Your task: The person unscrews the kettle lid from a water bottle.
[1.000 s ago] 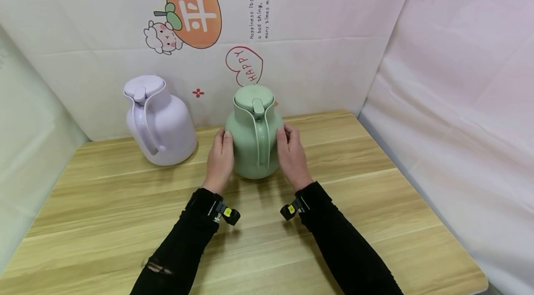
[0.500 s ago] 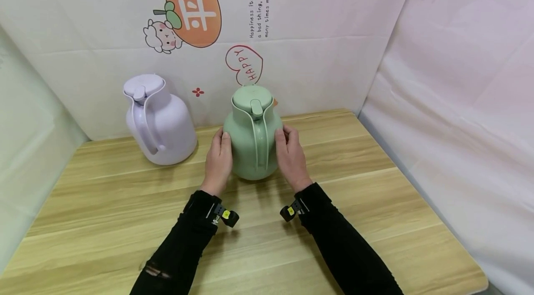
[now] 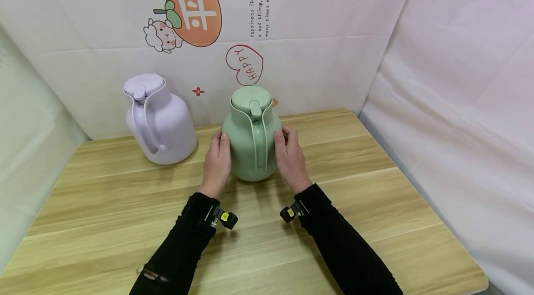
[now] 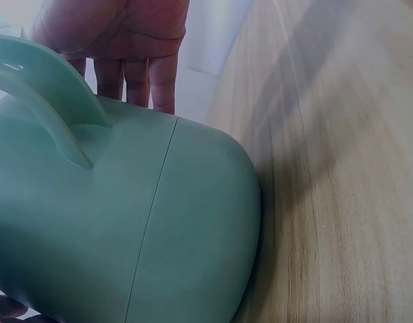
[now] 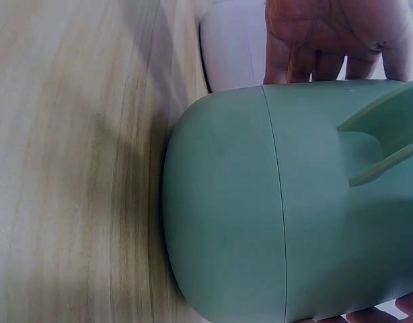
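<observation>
A pale green thermos jug point(image 3: 240, 149) stands upright on the wooden table, its handle and lid lever facing me. My left hand point(image 3: 216, 163) holds its left side and my right hand point(image 3: 291, 161) its right, both around the middle of the body. Each thumb lies on the near side while the other fingers reach round toward the back, partly hidden. In the left wrist view the right palm point(image 4: 129, 30) shows beyond the jug point(image 4: 186, 215). The right wrist view shows the left palm point(image 5: 334, 30) likewise. The base sits at the tabletop; any small gap cannot be made out.
A lilac thermos jug point(image 3: 171, 128) of the same shape stands to the left, near the table's back edge. Behind the wooden table point(image 3: 125, 221) hangs a white printed cloth point(image 3: 308, 72). More pale cloth point(image 3: 459, 100) closes off the right side.
The green jug has shifted slightly left and toward me, with both hands staying on its sides. The lilac jug keeps its place.
</observation>
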A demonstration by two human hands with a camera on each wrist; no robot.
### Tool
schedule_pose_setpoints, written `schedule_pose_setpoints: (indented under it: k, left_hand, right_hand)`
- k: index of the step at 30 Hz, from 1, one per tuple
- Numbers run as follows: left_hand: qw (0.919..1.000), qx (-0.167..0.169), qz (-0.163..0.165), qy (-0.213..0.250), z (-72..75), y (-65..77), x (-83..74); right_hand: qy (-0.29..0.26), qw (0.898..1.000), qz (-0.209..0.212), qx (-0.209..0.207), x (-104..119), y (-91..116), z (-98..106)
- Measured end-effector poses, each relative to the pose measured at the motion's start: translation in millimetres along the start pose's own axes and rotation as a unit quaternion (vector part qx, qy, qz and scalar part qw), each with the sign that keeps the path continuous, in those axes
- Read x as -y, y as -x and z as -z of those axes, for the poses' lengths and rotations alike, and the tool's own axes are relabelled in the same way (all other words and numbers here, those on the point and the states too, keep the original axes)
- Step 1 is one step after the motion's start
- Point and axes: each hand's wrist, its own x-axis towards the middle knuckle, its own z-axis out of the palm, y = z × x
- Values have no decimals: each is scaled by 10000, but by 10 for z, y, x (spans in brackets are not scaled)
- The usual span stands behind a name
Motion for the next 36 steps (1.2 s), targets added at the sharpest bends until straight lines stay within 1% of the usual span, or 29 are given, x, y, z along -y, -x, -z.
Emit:
schedule_pose_setpoints:
  k: [6,14,24,30,36]
  left_hand:
    - [10000,23,31,-61,10,10,1]
    - [9999,11,-10,-163,12,17,-3]
    - [10000,63,28,-43,12,21,-10]
    - [10000,58,52,-61,13,41,-15]
    - [10000,43,-25,-84,16,46,-22]
  right_hand:
    - [56,10000,-34,4,-7,10,2]
    - [-22,10000,30,-67,-16,13,-9]
    - [-144,9999,18,-68,-32,13,-12]
    - [-253,9997,31,-23,-13,22,-7]
    - [-348,9994,36,28,0,31,-4]
